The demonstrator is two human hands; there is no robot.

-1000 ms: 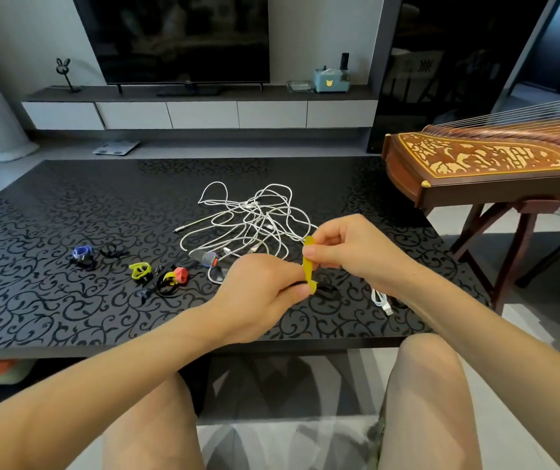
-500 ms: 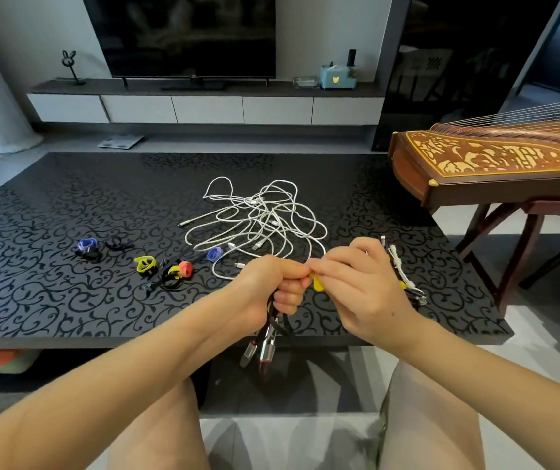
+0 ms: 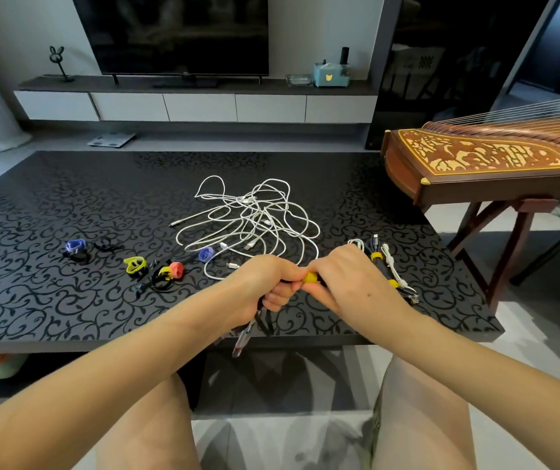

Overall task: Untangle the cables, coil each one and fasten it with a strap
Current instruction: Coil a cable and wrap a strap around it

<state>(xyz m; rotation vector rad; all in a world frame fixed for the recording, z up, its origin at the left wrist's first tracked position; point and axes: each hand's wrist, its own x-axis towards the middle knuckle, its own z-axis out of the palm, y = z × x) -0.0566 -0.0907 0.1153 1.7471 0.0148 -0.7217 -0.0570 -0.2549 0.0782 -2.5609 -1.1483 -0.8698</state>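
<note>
Where the glossy black scroll-patterned tabletop runs to the left, loose fabric straps lie scattered. There is a purple looped strap with a black strap just beside it, then a yellow-green strap, a pink strap on dark loops, and a small blue strap. Behind these, mid-table, the tangle of thin white cables sprawls in loose loops with plugs poking out. Near the front edge the left hand is clenched round a dark coiled cable. Its plugs dangle blurred below the fist, and most of the coil is hidden. The right hand touches the left and pinches a yellow strap, of which only a sliver shows between the 2 hands. Behind the right hand lie strapped bundles of dark and white cable, banded in yellow and partly covered, so their count is unclear.
</note>
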